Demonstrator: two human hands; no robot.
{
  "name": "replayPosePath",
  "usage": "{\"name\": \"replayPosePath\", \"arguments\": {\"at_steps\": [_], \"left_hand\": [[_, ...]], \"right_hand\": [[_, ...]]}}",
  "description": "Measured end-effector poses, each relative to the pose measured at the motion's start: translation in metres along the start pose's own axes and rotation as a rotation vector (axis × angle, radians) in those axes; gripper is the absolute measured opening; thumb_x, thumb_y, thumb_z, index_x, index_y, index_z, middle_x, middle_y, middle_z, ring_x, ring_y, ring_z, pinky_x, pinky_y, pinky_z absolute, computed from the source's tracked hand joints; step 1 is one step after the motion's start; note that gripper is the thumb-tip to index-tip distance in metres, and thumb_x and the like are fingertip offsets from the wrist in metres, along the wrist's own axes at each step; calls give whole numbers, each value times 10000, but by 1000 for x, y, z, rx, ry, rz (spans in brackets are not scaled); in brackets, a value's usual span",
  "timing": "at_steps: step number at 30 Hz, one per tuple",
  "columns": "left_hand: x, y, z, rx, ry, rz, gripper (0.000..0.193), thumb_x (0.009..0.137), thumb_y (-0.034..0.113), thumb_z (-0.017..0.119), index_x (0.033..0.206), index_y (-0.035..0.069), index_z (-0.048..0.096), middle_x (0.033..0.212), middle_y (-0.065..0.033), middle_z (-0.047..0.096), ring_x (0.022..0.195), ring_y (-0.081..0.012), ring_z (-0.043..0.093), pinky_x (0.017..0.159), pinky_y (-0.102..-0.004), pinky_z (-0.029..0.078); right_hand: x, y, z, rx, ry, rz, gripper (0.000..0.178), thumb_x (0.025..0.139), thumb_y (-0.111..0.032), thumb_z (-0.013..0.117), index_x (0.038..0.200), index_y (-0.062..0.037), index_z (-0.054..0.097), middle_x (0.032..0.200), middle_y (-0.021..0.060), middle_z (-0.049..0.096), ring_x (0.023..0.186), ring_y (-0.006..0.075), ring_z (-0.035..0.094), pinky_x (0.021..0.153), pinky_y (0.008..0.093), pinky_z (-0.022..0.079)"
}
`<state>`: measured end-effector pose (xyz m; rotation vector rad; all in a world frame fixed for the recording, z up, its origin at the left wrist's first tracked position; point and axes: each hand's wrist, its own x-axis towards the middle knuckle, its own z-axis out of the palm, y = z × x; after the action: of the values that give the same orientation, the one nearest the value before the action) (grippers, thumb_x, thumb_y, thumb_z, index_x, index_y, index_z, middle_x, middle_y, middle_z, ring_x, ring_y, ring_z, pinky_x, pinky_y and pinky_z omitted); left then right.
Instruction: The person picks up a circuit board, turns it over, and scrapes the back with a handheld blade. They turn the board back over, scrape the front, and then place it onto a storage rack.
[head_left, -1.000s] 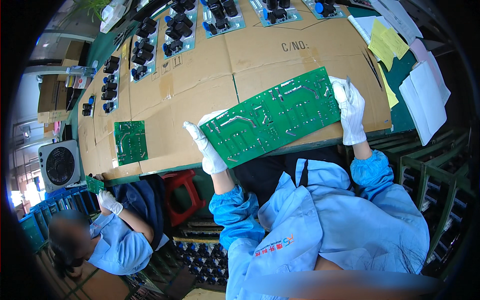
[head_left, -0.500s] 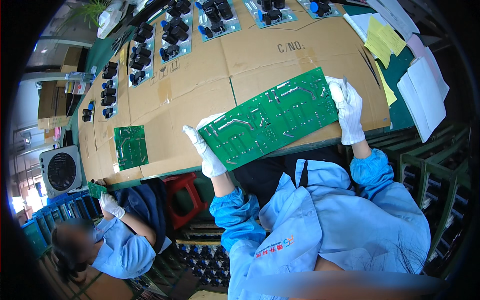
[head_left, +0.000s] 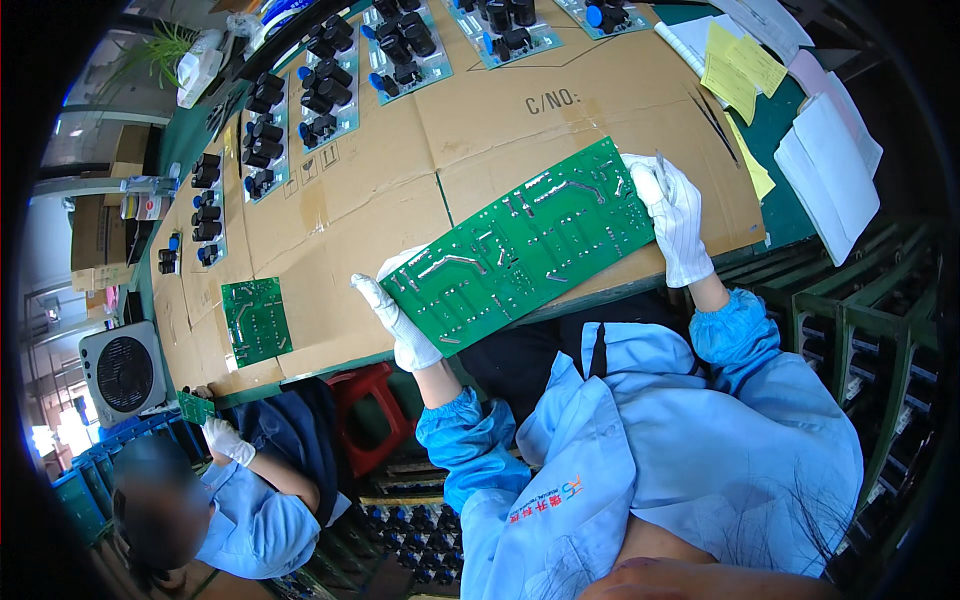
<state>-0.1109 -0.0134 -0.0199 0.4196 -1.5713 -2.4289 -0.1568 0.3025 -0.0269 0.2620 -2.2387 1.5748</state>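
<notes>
Between my two white-gloved hands a long green circuit board (head_left: pixel 525 245) is held tilted, its right end higher, solder side showing. My left hand (head_left: pixel 405 325) grips the lower left end, thumb outside the edge and fingers behind the board. At the opposite end my right hand (head_left: pixel 677 220) is closed on the board's upper right edge. A thin grey metal tip (head_left: pixel 659 162) pokes up by its fingers; I cannot tell what tool it is. The board's underside is hidden.
Cardboard (head_left: pixel 360 190) covers the table. Several boards with black and blue parts (head_left: pixel 325 90) line its far side. Another green board (head_left: pixel 256 320) lies left. A co-worker's gloved hand (head_left: pixel 228 440) holds a small board. Yellow papers (head_left: pixel 740 70) lie right, near a metal rack (head_left: pixel 870 320).
The view has shifted slightly, so the table and board appear a little to the left and boards at the left lower. My grip on the board looks the same.
</notes>
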Motion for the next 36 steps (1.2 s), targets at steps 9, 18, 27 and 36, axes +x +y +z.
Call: {"name": "replayPosePath", "arguments": {"at_steps": [9,18,27,36], "left_hand": [[-2,1,1,22,-2,4,719,960,643,343,984,-3,657,924,-106,689,856,-209,627,860,-344,491],[1,0,-2,-24,-31,-13,711,955,644,361,986,-2,656,915,-113,687,837,-212,627,824,-351,502],[0,4,5,-14,-30,1,629,1002,557,338,979,10,648,914,-102,680,845,-191,630,806,-332,507],[-11,17,-1,156,-107,146,651,1016,520,308,1127,-47,611,1066,-162,671,972,-241,639,910,-361,490]], "right_hand": [[0,1,0,10,-3,-1,209,927,-126,572,1016,46,648,977,151,682,856,263,658,772,319,512],[-4,16,1,-21,-2,67,217,889,-96,611,1046,51,643,1010,176,683,917,302,662,857,347,511],[-4,26,1,64,-10,87,301,901,-131,592,1115,80,599,1092,201,662,989,321,649,893,365,497],[3,-11,-31,-125,-290,313,369,947,-167,540,1242,53,549,1168,208,633,1049,374,608,918,403,479]]}}
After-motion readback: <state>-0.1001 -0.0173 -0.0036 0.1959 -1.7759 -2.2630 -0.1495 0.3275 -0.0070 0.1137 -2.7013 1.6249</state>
